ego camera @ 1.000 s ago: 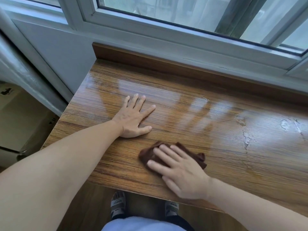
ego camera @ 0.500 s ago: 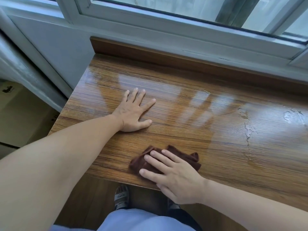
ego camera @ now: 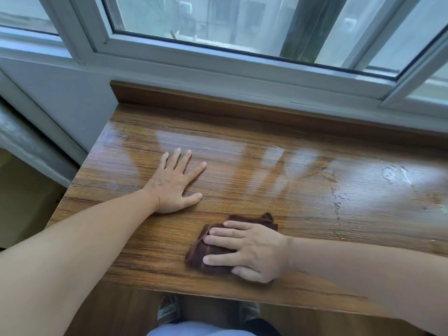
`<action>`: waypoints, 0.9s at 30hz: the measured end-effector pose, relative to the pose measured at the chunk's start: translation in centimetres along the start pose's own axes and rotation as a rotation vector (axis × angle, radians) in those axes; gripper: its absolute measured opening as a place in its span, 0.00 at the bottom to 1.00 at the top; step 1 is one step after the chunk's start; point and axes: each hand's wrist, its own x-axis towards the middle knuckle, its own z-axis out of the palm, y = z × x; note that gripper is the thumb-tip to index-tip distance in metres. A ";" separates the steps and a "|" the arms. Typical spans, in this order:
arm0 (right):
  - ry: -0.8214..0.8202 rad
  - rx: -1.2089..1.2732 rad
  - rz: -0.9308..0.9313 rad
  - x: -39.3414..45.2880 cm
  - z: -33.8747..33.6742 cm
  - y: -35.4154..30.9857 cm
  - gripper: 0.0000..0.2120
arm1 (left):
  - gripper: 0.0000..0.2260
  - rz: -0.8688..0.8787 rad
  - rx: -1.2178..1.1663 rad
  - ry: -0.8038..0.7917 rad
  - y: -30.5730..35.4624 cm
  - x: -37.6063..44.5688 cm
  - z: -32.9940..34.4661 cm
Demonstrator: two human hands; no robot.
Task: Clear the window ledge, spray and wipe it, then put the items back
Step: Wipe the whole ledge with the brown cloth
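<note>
The wooden window ledge (ego camera: 254, 180) fills the middle of the view, glossy and bare of items, with wet streaks toward the right. My left hand (ego camera: 173, 184) lies flat on it, fingers spread, left of centre. A folded brown cloth (ego camera: 206, 253) sits near the ledge's front edge. My right hand (ego camera: 247, 251) presses down on the cloth with straight fingers and covers its right half.
A white window frame (ego camera: 218, 64) runs along the back, above a dark wooden upstand (ego camera: 218, 100). Peeling patches (ego camera: 335, 190) mark the ledge surface on the right. A grey wall (ego camera: 60, 98) bounds the left end. My sandalled feet (ego camera: 167, 311) stand below the front edge.
My right hand has slid the cloth a little leftward along the front of the ledge, fingers now pointing left. My left hand has stayed flat in place. The camera tilted up slightly.
</note>
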 end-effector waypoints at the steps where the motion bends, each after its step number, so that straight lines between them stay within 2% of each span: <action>1: 0.011 0.003 0.062 -0.4 -0.1 1.2 0.28 | 0.38 -0.003 -0.003 0.008 0.0 0.0 0.1; 7: 0.069 0.016 0.410 -2.2 -0.7 8.3 0.28 | 0.38 -0.015 -0.036 0.006 0.2 0.1 0.1; 12: 0.144 0.024 0.614 -2.8 -0.8 13.4 0.28 | 0.39 -0.009 -0.065 0.019 0.1 0.1 0.1; 20: 0.225 0.080 0.839 -1.4 -1.7 20.6 0.29 | 0.39 -0.021 -0.050 0.033 0.2 0.2 0.1; 27: 0.249 0.130 0.886 0.3 -2.5 22.9 0.29 | 0.41 -0.058 0.026 -0.067 1.2 0.0 -1.3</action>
